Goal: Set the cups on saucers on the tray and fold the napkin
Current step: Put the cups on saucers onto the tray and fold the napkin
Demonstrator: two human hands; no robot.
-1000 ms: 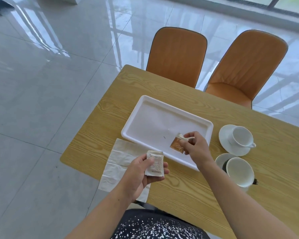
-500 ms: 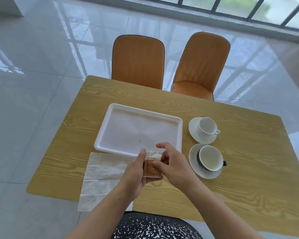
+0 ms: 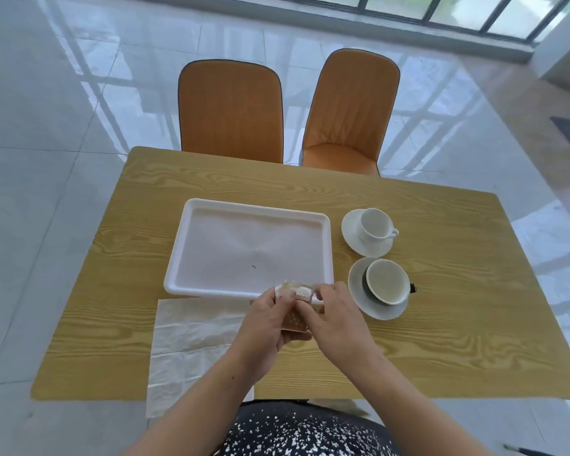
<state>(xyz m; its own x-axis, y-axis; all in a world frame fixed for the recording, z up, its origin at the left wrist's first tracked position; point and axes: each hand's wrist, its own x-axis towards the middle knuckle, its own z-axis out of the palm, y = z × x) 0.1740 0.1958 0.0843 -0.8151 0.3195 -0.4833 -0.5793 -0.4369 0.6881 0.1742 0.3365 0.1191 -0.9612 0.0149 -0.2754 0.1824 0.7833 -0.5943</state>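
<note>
Spanning the view, the wooden surface (image 3: 441, 324) is carrying the white tray (image 3: 257, 205), which is holding neither cup. The napkin (image 3: 191, 330) is lying unfolded beside the tray's near left corner, overhanging the surface edge. The far cup (image 3: 374, 227) is sitting on the far saucer (image 3: 351, 225) and the near cup (image 3: 387, 284) on the near saucer (image 3: 359, 294), both right of the tray. The left hand (image 3: 264, 327) and right hand (image 3: 333, 314), apart a second ago, are now meeting and jointly pinching small sachets (image 3: 295, 307). Cup transfer and folding are judged outstanding.
</note>
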